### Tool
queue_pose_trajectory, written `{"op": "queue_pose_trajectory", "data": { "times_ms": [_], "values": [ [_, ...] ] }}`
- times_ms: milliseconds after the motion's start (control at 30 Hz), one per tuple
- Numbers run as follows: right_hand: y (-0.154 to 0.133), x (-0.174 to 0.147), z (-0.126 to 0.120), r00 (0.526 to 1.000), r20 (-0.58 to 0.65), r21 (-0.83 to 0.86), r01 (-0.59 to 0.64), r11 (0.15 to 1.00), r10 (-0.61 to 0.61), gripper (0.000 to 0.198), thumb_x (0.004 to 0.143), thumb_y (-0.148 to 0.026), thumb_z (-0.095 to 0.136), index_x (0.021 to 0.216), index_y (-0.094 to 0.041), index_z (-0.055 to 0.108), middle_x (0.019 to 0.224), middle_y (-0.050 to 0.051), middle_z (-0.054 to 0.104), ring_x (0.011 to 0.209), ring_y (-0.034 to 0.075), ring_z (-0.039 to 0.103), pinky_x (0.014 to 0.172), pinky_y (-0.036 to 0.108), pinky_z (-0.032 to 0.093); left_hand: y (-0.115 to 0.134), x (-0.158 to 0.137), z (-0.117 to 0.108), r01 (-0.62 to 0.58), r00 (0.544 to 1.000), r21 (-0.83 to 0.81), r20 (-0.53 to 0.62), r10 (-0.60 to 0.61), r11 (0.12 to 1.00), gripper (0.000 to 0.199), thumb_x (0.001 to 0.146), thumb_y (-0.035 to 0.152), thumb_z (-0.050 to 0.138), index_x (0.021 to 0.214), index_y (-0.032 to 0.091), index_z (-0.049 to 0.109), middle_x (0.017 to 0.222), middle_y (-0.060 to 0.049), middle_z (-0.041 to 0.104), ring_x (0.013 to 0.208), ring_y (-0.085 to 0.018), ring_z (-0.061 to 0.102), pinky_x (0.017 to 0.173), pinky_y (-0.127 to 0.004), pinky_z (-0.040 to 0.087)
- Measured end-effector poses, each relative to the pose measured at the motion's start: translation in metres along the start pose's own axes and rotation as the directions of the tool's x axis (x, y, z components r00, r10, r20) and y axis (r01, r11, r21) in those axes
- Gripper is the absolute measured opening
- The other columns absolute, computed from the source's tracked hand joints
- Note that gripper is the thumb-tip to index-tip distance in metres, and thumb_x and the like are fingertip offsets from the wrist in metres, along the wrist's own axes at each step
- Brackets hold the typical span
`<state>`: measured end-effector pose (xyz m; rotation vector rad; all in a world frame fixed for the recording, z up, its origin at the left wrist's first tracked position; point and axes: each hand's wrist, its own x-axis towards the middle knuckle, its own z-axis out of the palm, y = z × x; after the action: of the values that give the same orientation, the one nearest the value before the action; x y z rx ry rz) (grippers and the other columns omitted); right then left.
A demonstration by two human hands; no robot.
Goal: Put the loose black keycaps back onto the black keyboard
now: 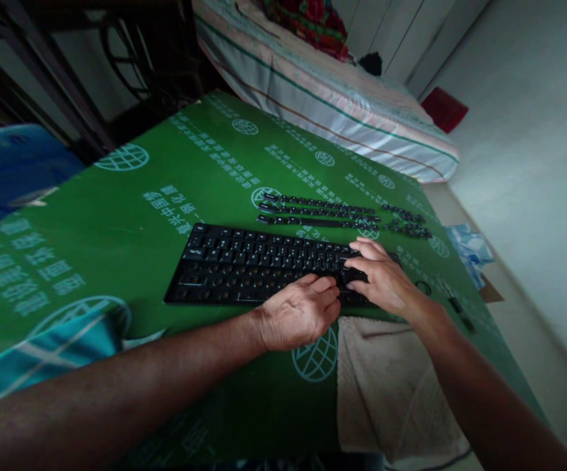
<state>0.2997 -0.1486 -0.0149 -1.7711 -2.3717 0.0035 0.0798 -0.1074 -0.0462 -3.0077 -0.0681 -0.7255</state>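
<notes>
A black keyboard (251,255) lies on the green table (175,216). Its upper rows carry keycaps, while bare key sockets show along much of the lower rows. My left hand (303,311) is at the keyboard's front edge, right of its middle, with the fingers curled together; whatever they may pinch is hidden. Over the right part of the keyboard, my right hand (378,275) rests with its fingers spread apart on or just above the keys. Behind the keyboard, loose black keycaps (317,211) are laid out in three rows, with another group of keycaps (408,222) to their right.
A beige cloth (391,386) lies at the front right of the table, and a teal checked cloth (67,347) at the front left. A small dark ring (423,288) and a thin dark tool (460,314) lie right of my right hand. A bed (342,124) stands behind.
</notes>
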Motion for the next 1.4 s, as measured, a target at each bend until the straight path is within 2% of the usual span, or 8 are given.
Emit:
{"op": "queue_pose_trajectory", "data": {
  "times_ms": [167,367,567,867,1233,1400],
  "values": [
    [0.001,0.009,-0.004,0.999,0.034,0.046,-0.003,0.999,0.002,0.027,0.062,-0.016,0.075,0.086,-0.019,0.063,0.129,0.012,0.047,0.130,0.032,0.035,0.102,0.053,0.039,0.000,0.000,0.001,0.003,1.000,-0.009,-0.005,-0.003,1.000,0.014,0.090,0.016,0.048,0.092,0.013,0.061,0.103,-0.010,0.065,0.107,-0.023,0.053,0.085,-0.034,0.045],
    [0.004,0.015,-0.006,0.996,0.060,0.073,0.063,0.995,-0.067,0.024,0.062,-0.016,0.071,0.081,-0.020,0.057,0.132,0.011,0.046,0.133,0.030,0.031,0.103,0.055,0.036,0.000,0.000,0.001,0.012,1.000,-0.013,-0.014,-0.012,1.000,0.015,0.090,0.015,0.047,0.090,0.013,0.061,0.102,-0.010,0.065,0.107,-0.022,0.053,0.086,-0.034,0.044],
    [0.009,0.015,-0.004,0.994,0.062,0.087,0.083,0.993,-0.088,0.024,0.063,-0.016,0.069,0.082,-0.020,0.054,0.131,0.012,0.046,0.131,0.029,0.034,0.103,0.053,0.037,0.000,0.001,0.000,0.008,1.000,-0.018,-0.008,-0.008,1.000,0.015,0.090,0.016,0.046,0.091,0.013,0.061,0.103,-0.010,0.065,0.106,-0.023,0.053,0.085,-0.034,0.045],
    [0.004,0.011,-0.006,0.994,0.068,0.056,0.085,0.995,-0.089,0.022,0.067,-0.015,0.068,0.086,-0.019,0.058,0.130,0.012,0.049,0.132,0.030,0.033,0.103,0.054,0.038,0.000,0.000,0.001,0.016,1.000,-0.018,-0.004,-0.016,1.000,0.014,0.089,0.015,0.048,0.092,0.013,0.061,0.103,-0.010,0.065,0.108,-0.022,0.053,0.085,-0.034,0.044],
    [0.006,0.012,-0.005,0.995,0.040,0.099,0.092,0.991,-0.096,0.019,0.066,-0.015,0.066,0.078,-0.021,0.054,0.126,0.010,0.051,0.129,0.029,0.038,0.102,0.054,0.038,0.000,0.000,0.003,0.015,1.000,-0.018,-0.001,-0.015,1.000,0.013,0.089,0.016,0.049,0.094,0.013,0.061,0.104,-0.010,0.065,0.109,-0.023,0.053,0.086,-0.034,0.044],
    [0.005,0.007,-0.005,0.996,0.019,0.058,0.084,0.995,-0.085,0.025,0.067,-0.017,0.069,0.090,-0.019,0.058,0.126,0.013,0.051,0.130,0.030,0.037,0.103,0.052,0.038,0.000,0.000,0.003,0.020,1.000,-0.016,-0.003,-0.020,1.000,0.014,0.089,0.016,0.049,0.093,0.012,0.061,0.105,-0.009,0.065,0.109,-0.023,0.053,0.087,-0.034,0.044]
  ]
}}
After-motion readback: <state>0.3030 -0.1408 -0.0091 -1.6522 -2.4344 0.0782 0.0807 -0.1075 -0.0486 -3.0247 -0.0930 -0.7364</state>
